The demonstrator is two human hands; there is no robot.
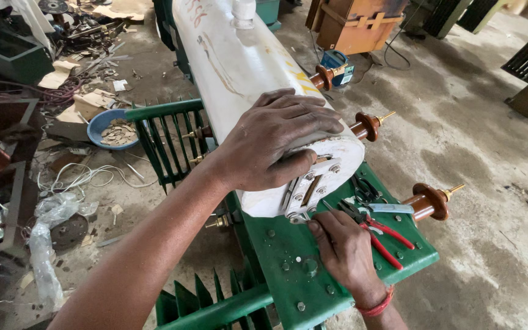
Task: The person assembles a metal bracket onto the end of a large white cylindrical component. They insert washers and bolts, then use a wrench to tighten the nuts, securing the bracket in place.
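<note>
Under my left hand the white tank is painted metal, matt and chalky, with scuffs and smeared marks. Its end plate shows bare steel bolts, dull grey. By my right hand the green lid is glossy enamel over metal, chipped round the bolt heads. The pliers have dark steel jaws and shiny red plastic handles. The brown bushings look like glazed ceramic, smooth and glossy, tipped with brassy studs. The floor is rough, dusty concrete. The blue bowl may be plastic; it's too far to tell.
</note>
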